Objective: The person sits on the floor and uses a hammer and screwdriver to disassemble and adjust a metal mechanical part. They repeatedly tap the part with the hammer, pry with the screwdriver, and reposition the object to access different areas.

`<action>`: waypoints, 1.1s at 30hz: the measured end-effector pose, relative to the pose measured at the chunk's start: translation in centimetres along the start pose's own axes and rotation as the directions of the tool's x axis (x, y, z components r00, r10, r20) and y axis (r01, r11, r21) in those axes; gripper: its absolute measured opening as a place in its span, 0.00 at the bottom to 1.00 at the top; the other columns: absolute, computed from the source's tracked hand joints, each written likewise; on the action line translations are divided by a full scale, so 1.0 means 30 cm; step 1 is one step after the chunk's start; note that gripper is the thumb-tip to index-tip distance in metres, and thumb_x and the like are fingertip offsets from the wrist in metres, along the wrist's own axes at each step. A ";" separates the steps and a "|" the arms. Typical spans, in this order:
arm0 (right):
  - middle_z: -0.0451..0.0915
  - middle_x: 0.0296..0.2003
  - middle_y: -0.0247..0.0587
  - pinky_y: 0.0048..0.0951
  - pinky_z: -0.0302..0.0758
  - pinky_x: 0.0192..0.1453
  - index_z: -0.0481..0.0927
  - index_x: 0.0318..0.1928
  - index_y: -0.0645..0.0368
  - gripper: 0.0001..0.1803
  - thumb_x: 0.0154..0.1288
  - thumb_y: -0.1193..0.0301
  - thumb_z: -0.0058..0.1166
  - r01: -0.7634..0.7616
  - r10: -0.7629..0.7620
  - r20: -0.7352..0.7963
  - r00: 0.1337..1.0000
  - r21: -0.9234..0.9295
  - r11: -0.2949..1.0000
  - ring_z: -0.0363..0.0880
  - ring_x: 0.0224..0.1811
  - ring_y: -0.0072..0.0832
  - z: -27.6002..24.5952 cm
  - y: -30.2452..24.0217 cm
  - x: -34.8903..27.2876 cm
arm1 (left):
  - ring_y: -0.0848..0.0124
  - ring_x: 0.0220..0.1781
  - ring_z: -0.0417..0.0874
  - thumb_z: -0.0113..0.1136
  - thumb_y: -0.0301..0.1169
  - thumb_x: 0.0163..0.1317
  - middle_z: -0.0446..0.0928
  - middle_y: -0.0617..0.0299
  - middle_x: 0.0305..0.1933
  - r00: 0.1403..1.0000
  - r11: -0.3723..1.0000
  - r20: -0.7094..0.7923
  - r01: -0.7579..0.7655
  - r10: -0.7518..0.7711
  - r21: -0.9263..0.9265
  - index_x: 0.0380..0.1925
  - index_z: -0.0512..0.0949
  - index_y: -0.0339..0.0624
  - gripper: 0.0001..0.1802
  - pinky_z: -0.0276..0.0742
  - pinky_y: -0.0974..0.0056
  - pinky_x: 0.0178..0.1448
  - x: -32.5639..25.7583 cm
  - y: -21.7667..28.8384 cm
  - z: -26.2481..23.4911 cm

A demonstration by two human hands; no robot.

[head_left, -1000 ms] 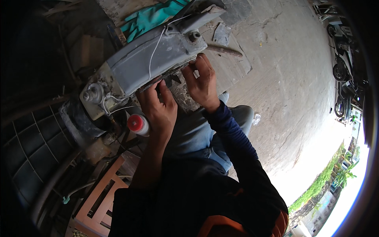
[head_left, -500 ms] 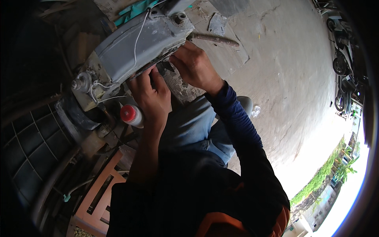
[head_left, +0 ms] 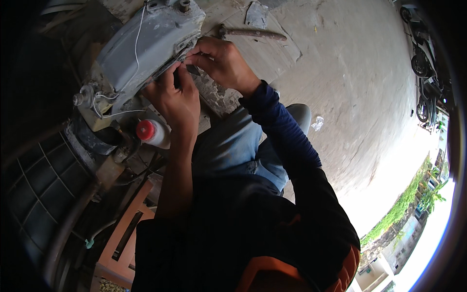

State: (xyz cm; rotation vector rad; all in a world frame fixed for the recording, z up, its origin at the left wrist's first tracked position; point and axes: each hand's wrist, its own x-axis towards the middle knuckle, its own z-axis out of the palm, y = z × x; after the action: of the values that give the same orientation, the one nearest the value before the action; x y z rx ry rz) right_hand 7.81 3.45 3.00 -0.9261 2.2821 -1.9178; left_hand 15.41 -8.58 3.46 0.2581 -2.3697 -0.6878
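Note:
A grey metal machine (head_left: 131,44) with white thread (head_left: 138,39) strung over it stands at the upper left; it looks like a sewing machine head. My left hand (head_left: 175,100) reaches up to its near lower edge, fingers bent and closed there, tips partly hidden. Close beside it, my right hand (head_left: 224,63) pinches at the same edge with thumb and forefinger. What either hand grips is too small or hidden to make out. Just left of my left wrist is a white bottle (head_left: 159,135) with a red cap (head_left: 145,130).
A rusty hammer-like tool (head_left: 255,33) lies on a flat board (head_left: 282,53) beyond my right hand. An orange slatted seat (head_left: 116,248) is at lower left, near a dark wire grid (head_left: 39,194). Motorbikes (head_left: 419,63) stand along the far right of the concrete floor (head_left: 350,73).
My right hand has shifted left along the machine's edge, its fingertips now close to my left hand's. The whole view has shifted, so the machine sits farther up and left.

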 end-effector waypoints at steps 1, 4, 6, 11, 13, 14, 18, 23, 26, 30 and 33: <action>0.83 0.32 0.42 0.29 0.78 0.38 0.83 0.38 0.64 0.06 0.59 0.78 0.61 -0.022 0.022 0.005 1.000 0.037 0.999 0.83 0.33 0.31 0.001 0.007 0.000 | 0.51 0.49 0.74 0.66 0.25 0.55 0.75 0.47 0.46 1.000 1.000 0.010 0.019 -0.019 -0.021 0.37 0.82 0.41 0.08 0.67 0.51 0.55 -0.001 -0.001 0.001; 0.84 0.31 0.38 0.26 0.79 0.38 0.83 0.38 0.64 0.06 0.60 0.77 0.62 -0.153 0.151 0.028 0.988 0.275 0.949 0.82 0.32 0.24 -0.001 0.018 -0.002 | 0.56 0.43 0.77 0.69 0.28 0.55 0.77 0.52 0.40 0.997 0.996 0.014 -0.073 0.073 0.059 0.37 0.84 0.46 0.09 0.72 0.56 0.48 0.012 -0.008 -0.006; 0.83 0.31 0.38 0.25 0.79 0.37 0.83 0.39 0.64 0.06 0.61 0.78 0.61 -0.214 0.198 0.085 0.977 0.299 0.930 0.82 0.32 0.22 -0.008 0.018 0.005 | 0.56 0.43 0.76 0.69 0.28 0.55 0.78 0.52 0.39 0.996 0.995 -0.003 -0.086 0.086 0.045 0.36 0.84 0.47 0.08 0.72 0.56 0.49 0.012 -0.019 -0.003; 0.82 0.34 0.37 0.23 0.79 0.42 0.82 0.40 0.67 0.05 0.64 0.81 0.57 -0.239 0.201 0.160 0.966 0.274 0.931 0.81 0.36 0.20 -0.031 0.018 0.006 | 0.55 0.43 0.76 0.68 0.28 0.53 0.78 0.52 0.39 0.994 0.991 0.038 -0.103 0.100 0.084 0.35 0.84 0.46 0.08 0.70 0.55 0.50 0.016 -0.018 -0.011; 0.82 0.33 0.37 0.22 0.79 0.42 0.82 0.40 0.67 0.05 0.64 0.81 0.57 -0.222 0.192 0.140 0.971 0.242 0.945 0.81 0.37 0.20 -0.028 0.018 0.002 | 0.54 0.43 0.76 0.68 0.28 0.53 0.79 0.52 0.39 0.995 0.990 0.024 -0.100 0.098 0.104 0.35 0.84 0.46 0.08 0.70 0.55 0.50 0.016 -0.012 -0.009; 0.82 0.33 0.37 0.23 0.78 0.42 0.82 0.39 0.66 0.05 0.64 0.81 0.57 -0.163 0.142 0.115 0.983 0.194 0.967 0.81 0.36 0.20 -0.025 0.020 0.000 | 0.54 0.43 0.76 0.68 0.29 0.53 0.79 0.51 0.39 0.994 0.989 0.020 -0.105 0.104 0.102 0.34 0.84 0.46 0.07 0.70 0.55 0.50 0.017 -0.011 -0.009; 0.82 0.32 0.39 0.24 0.78 0.40 0.84 0.37 0.64 0.05 0.60 0.81 0.60 0.023 -0.025 0.054 0.998 0.027 0.999 0.81 0.35 0.25 -0.017 0.021 -0.004 | 0.54 0.43 0.76 0.68 0.29 0.54 0.79 0.51 0.39 0.993 0.988 0.013 -0.119 0.119 0.100 0.34 0.84 0.46 0.07 0.69 0.55 0.49 0.018 -0.018 -0.006; 0.82 0.33 0.43 0.27 0.78 0.36 0.84 0.36 0.63 0.07 0.54 0.82 0.61 0.168 -0.168 0.007 0.986 -0.113 0.979 0.81 0.33 0.33 -0.009 0.009 -0.012 | 0.53 0.42 0.77 0.68 0.30 0.54 0.79 0.49 0.39 0.990 0.986 0.098 -0.114 0.103 0.118 0.34 0.84 0.46 0.07 0.69 0.55 0.50 0.023 -0.020 -0.017; 0.82 0.34 0.43 0.28 0.79 0.35 0.84 0.36 0.63 0.08 0.53 0.82 0.61 0.169 -0.173 -0.013 0.985 -0.156 0.973 0.82 0.33 0.34 0.000 -0.022 -0.029 | 0.53 0.42 0.77 0.68 0.30 0.54 0.80 0.50 0.37 0.987 0.984 0.101 -0.136 0.124 0.117 0.34 0.84 0.47 0.07 0.69 0.54 0.49 0.026 -0.015 -0.026; 0.82 0.34 0.43 0.28 0.80 0.34 0.84 0.38 0.63 0.10 0.53 0.82 0.61 0.172 -0.186 -0.054 0.981 -0.196 0.965 0.83 0.33 0.34 0.004 -0.045 -0.046 | 0.52 0.41 0.77 0.68 0.30 0.55 0.80 0.50 0.35 0.983 0.978 0.014 -0.183 0.183 0.097 0.34 0.85 0.48 0.07 0.70 0.53 0.48 0.033 -0.015 -0.013; 0.82 0.35 0.44 0.29 0.80 0.34 0.84 0.41 0.62 0.12 0.53 0.82 0.60 0.121 -0.128 -0.037 0.991 -0.139 0.983 0.83 0.33 0.34 -0.001 -0.038 -0.050 | 0.52 0.40 0.77 0.68 0.31 0.55 0.79 0.50 0.35 0.989 0.984 0.063 -0.139 0.133 0.110 0.35 0.85 0.48 0.07 0.70 0.53 0.47 0.030 -0.024 -0.016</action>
State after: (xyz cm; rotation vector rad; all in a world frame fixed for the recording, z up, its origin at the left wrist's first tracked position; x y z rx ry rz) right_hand 9.50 4.06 3.50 -1.0745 2.4644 -1.8664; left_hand 15.04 -9.72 3.87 0.1258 -2.4571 -0.5014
